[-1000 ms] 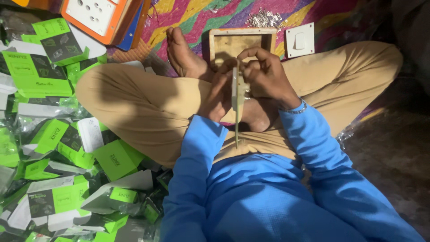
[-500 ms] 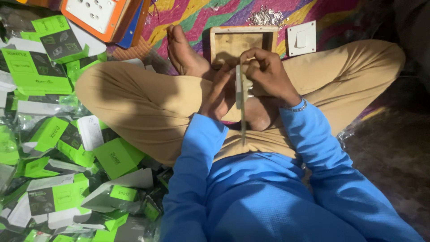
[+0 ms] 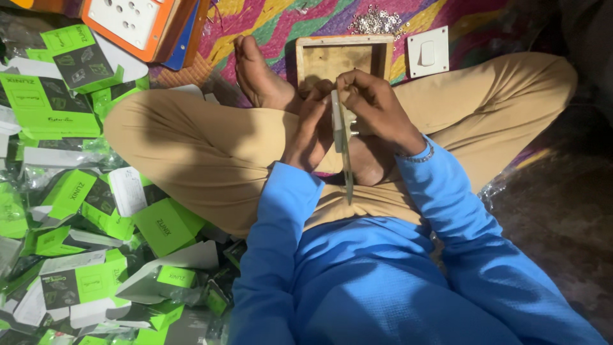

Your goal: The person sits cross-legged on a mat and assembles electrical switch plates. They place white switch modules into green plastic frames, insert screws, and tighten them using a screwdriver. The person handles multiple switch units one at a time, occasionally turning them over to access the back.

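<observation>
I sit cross-legged in tan trousers and a blue long-sleeved top. Both hands meet over my lap, holding a thin flat plate [image 3: 343, 150] seen edge-on, its long side running toward my body. My left hand [image 3: 310, 131] grips the plate's left face. My right hand [image 3: 373, 105] pinches its top end from the right; a bracelet sits on that wrist. Just beyond my hands lies a small open wooden box [image 3: 345, 57] on the patterned mat. What the fingers hold between them besides the plate is hidden.
A white wall switch [image 3: 428, 52] lies right of the box, and a pile of small metal screws [image 3: 377, 20] behind it. An orange-framed white socket board [image 3: 137, 22] is at top left. Many green and white cartons [image 3: 83, 191] cover the floor on my left.
The hands and the plate have stayed nearly in place; the plate's lower end has shifted slightly and the right fingers have adjusted at its top.
</observation>
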Motion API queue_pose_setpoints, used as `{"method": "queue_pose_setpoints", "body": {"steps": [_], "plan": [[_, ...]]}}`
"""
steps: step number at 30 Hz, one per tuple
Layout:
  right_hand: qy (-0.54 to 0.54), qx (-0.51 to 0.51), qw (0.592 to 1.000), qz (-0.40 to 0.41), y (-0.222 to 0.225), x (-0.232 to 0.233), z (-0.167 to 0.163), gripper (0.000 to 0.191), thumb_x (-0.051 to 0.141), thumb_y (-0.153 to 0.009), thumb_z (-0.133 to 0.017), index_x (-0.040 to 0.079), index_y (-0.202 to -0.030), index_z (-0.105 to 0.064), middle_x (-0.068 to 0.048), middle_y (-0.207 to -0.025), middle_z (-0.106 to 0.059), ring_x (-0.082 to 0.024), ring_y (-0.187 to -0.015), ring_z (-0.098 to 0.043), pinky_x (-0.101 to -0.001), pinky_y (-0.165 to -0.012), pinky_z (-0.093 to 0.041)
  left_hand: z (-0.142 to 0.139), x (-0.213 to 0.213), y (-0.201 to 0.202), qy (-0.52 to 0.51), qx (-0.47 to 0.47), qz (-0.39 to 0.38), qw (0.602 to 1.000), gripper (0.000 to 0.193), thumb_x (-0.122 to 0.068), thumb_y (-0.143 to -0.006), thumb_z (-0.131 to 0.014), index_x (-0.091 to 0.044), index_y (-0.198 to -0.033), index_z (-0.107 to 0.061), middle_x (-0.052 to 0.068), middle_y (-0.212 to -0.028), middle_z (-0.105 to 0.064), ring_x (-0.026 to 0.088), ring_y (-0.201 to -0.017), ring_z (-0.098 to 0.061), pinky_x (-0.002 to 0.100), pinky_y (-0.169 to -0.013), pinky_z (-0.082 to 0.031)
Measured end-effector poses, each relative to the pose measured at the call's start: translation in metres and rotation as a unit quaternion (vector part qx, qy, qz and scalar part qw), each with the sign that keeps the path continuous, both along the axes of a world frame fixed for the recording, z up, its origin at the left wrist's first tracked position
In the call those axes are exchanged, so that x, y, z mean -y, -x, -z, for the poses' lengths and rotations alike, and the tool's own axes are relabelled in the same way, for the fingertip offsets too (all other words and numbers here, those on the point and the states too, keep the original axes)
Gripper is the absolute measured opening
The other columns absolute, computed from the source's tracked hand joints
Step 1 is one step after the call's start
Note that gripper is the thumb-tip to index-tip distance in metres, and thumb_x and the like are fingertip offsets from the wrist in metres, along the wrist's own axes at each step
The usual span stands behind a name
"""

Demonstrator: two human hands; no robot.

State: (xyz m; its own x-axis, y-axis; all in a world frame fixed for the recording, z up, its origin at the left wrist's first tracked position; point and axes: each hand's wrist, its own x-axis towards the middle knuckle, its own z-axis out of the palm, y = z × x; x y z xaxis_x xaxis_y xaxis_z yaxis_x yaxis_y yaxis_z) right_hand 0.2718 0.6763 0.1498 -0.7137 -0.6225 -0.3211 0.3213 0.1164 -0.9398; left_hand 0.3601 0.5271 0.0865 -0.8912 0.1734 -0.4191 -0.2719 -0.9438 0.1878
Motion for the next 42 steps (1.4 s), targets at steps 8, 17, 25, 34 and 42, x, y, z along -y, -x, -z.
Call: {"method": "queue_pose_setpoints", "body": {"steps": [8,17,25,34,42], "plan": [[-0.062,0.001,0.998,0.013,-0.006,0.001,0.003,0.016,0.010,-0.110,-0.051,-0.001,-0.116,-0.061,0.003,-0.095,-0.062,-0.005,-0.087,-0.055,-0.0233,-0.075,-0.047,0.000,-0.003,-0.008,0.063,-0.012,0.027,0.998,0.035,-0.024,-0.100,-0.070,-0.012,-0.129,-0.055,0.002,-0.110,-0.063,0.014,-0.101,-0.063,0.030,-0.087,-0.054],[-0.006,0.034,0.999,0.006,-0.009,-0.002,0.001,0.014,0.009,-0.108,-0.057,-0.002,-0.116,-0.060,0.002,-0.100,-0.062,-0.004,-0.091,-0.057,-0.0219,-0.078,-0.049,-0.006,-0.002,-0.010,0.020,-0.017,-0.010,1.000,0.030,-0.026,-0.105,-0.068,-0.010,-0.126,-0.054,0.001,-0.110,-0.060,0.012,-0.103,-0.061,0.028,-0.088,-0.051],[-0.050,0.004,0.999,0.009,-0.010,0.002,0.002,0.014,0.011,-0.110,-0.057,-0.002,-0.116,-0.062,0.002,-0.097,-0.059,-0.005,-0.086,-0.052,-0.0236,-0.074,-0.045,-0.009,0.000,-0.011,0.037,0.006,0.012,0.999,0.029,-0.025,-0.105,-0.067,-0.011,-0.126,-0.053,0.001,-0.105,-0.060,0.012,-0.095,-0.061,0.027,-0.080,-0.051],[-0.142,-0.053,0.987,-0.058,-0.008,-0.003,-0.016,0.019,0.019,-0.111,-0.048,0.002,-0.118,-0.053,-0.006,-0.099,-0.062,-0.013,-0.091,-0.059,-0.0307,-0.079,-0.051,-0.018,-0.003,-0.014,0.006,-0.011,-0.020,1.000,0.046,-0.015,-0.102,-0.066,-0.019,-0.142,-0.043,0.002,-0.123,-0.058,0.013,-0.108,-0.060,0.029,-0.089,-0.053],[-0.185,-0.076,0.976,-0.084,-0.001,-0.006,-0.016,0.022,0.023,-0.112,-0.043,0.003,-0.115,-0.053,-0.014,-0.095,-0.064,-0.022,-0.086,-0.066,-0.0361,-0.077,-0.052,-0.023,-0.011,-0.012,0.208,-0.047,0.019,0.977,0.061,-0.019,-0.109,-0.064,-0.017,-0.162,-0.036,0.003,-0.128,-0.055,0.012,-0.114,-0.052,0.027,-0.104,-0.045]]}}
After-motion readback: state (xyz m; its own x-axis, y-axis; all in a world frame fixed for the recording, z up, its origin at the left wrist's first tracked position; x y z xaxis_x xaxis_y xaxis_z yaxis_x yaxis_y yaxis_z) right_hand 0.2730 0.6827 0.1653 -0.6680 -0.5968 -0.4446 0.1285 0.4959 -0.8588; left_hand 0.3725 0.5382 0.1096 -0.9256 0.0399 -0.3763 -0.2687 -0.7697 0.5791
